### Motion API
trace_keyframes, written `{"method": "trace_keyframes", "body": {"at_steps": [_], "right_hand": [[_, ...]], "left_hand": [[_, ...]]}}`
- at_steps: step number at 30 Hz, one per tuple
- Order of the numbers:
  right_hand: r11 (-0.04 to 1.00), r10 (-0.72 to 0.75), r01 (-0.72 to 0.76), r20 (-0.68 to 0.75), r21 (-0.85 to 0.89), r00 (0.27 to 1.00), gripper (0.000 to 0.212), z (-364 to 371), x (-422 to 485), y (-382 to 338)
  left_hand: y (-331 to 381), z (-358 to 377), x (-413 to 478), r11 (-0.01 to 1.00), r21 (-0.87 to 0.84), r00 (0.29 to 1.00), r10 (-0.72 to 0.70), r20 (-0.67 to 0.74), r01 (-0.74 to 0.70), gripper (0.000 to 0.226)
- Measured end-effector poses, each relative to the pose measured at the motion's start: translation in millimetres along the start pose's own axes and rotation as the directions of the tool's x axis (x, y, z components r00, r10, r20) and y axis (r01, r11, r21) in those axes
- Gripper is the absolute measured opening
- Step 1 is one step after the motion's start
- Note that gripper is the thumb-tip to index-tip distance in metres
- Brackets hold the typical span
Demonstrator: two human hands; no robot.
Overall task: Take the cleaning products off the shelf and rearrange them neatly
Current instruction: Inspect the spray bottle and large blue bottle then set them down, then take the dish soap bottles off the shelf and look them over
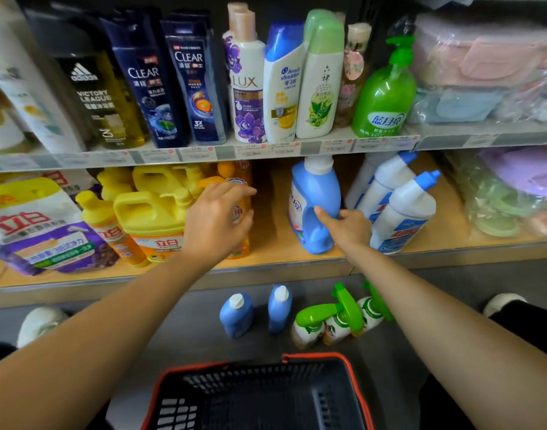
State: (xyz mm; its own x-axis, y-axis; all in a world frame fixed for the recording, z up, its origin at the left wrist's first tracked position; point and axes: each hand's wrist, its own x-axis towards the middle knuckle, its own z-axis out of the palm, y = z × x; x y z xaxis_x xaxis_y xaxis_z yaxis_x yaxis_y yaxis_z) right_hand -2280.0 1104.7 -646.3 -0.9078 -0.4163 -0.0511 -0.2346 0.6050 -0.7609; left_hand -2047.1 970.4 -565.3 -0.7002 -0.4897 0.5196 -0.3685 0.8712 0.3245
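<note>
A blue detergent bottle with a white cap stands on the lower shelf. My right hand grips its handle, the thumb hooked through the opening. My left hand hovers with spread, relaxed fingers in front of an orange dish-soap bottle and holds nothing. Yellow jugs stand to the left. White toilet-cleaner bottles with blue caps lean at the right. On the floor stand two blue bottles and several green-trigger spray bottles.
A black basket with an orange rim sits on the floor in front of me. The upper shelf holds shampoo and soap bottles. A white and purple detergent bag lies at the left. Wrapped plastic boxes fill the right.
</note>
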Motion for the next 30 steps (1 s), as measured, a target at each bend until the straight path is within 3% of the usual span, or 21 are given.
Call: {"method": "trace_keyframes", "body": {"at_steps": [2, 5, 8, 10, 12, 16, 22, 26, 30], "right_hand": [[0.999, 0.039, -0.04, 0.039, 0.033, 0.999, 0.056, 5, 2, -6], [0.977, 0.095, -0.115, 0.117, 0.179, 0.989, 0.044, 9, -1, -5], [0.963, 0.017, -0.092, 0.284, 0.252, 0.959, 0.032, 11, -11, 2], [0.936, -0.01, -0.153, 0.459, 0.316, 0.888, 0.069, 12, -27, 0], [0.924, -0.031, -0.18, 0.534, 0.337, 0.845, 0.097, 15, -45, -5], [0.974, -0.14, 0.012, 0.563, 0.225, 0.814, 0.091, 13, -67, -10], [0.965, -0.258, 0.187, 0.564, 0.181, 0.784, 0.068, -3, -82, -27], [0.952, -0.305, 0.261, 0.588, 0.162, 0.749, 0.068, -5, -91, -31], [0.936, -0.35, 0.301, 0.579, 0.183, 0.736, 0.086, -4, -99, -32]], "left_hand": [[-11, -7, 1, 0.994, 0.105, 0.998, 0.013, -0.067, -0.006, 0.04], [-24, -6, 8, 0.963, 0.265, 0.998, -0.039, -0.053, 0.052, 0.056], [-32, 2, 8, 0.939, 0.342, 0.999, -0.016, -0.034, 0.027, 0.054], [-37, 6, 5, 0.928, 0.371, 0.999, -0.042, -0.015, 0.045, 0.056], [-42, 8, 1, 0.916, 0.394, 0.994, -0.099, 0.038, 0.077, 0.063], [-44, 5, 3, 0.933, 0.333, 0.974, -0.187, 0.127, 0.135, 0.066], [-44, -6, 5, 0.976, 0.044, 0.963, -0.217, 0.162, 0.213, 0.054], [-40, -10, 4, 0.989, 0.048, 0.966, -0.147, 0.213, 0.14, 0.047], [-23, -18, -3, 1.0, 0.001, 0.973, -0.003, 0.232, 0.003, 0.044]]}}
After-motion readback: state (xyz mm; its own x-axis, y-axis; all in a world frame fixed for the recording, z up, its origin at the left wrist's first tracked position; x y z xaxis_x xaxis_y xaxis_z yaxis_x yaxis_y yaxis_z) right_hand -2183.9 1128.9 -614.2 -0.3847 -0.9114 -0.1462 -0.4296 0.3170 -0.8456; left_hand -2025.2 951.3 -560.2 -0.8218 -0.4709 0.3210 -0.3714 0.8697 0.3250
